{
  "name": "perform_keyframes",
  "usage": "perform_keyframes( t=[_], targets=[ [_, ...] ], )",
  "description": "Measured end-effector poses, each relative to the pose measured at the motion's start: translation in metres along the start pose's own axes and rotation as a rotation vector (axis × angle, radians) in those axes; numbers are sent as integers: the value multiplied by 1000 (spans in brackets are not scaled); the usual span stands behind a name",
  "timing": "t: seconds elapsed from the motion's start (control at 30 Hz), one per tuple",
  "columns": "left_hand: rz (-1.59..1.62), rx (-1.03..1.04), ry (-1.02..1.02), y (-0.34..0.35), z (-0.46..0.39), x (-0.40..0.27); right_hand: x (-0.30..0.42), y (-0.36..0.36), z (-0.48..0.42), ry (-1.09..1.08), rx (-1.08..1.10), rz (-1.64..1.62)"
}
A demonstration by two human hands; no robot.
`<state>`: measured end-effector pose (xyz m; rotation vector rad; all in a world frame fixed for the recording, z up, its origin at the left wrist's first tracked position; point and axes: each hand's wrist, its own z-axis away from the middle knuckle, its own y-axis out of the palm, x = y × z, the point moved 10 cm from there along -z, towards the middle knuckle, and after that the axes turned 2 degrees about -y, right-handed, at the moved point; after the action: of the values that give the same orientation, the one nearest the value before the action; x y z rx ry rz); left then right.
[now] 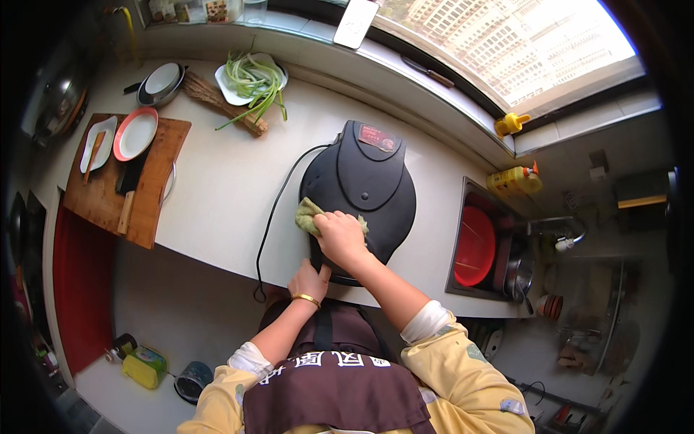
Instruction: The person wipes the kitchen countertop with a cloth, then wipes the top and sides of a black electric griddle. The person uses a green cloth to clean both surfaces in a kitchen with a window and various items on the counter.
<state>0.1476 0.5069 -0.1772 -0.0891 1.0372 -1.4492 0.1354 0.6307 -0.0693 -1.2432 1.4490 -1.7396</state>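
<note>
A black electric griddle with a domed lid (374, 179) stands on the white countertop (217, 190), its lid down and a red label near the hinge. My right hand (341, 236) presses a green cloth (309, 216) against the lid's front left part; part of the cloth shows on both sides of the fingers. Lower down, at the counter's front edge, my left hand (310, 282) is closed around the griddle's black handle (316, 255). A black power cord (269, 217) curves along the griddle's left side and hangs over the edge.
At the left, a wooden cutting board (176, 144) bears a cleaver (129, 190) and dishes. Behind it lie green onions (249, 76) on a white plate. A sink with a red basin (475, 244) is at the right. A phone (355, 23) and a knife (428, 71) rest on the windowsill.
</note>
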Motion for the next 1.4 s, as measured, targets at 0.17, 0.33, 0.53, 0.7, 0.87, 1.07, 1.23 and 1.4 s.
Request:
perform_keyframes(
  t=[0.17, 0.33, 0.53, 0.7, 0.87, 1.07, 1.23, 1.4],
  targets=[
    [34, 63, 35, -1, -2, 1, -80, 7, 38, 595, -58, -1492],
    [-13, 194, 72, -14, -9, 2, -105, -7, 54, 702, -260, -1710],
    [2, 106, 146, -23, -17, -10, -176, -78, 31, 451, -525, -997],
    [-49, 53, 147, -4, -18, -10, -178, -83, -17, 379, -288, -173],
    [-67, -39, 130, -2, -13, -13, -156, -63, -12, 301, -442, 36],
    [-61, -77, 80, -8, -8, -14, -92, -51, 59, 167, -429, 76],
    [-172, -37, 92, -7, -13, -20, -102, -54, 57, 186, -522, 205],
    [-209, -42, 76, -9, -12, -19, -162, -64, 7, 418, -580, 370]
  ],
)
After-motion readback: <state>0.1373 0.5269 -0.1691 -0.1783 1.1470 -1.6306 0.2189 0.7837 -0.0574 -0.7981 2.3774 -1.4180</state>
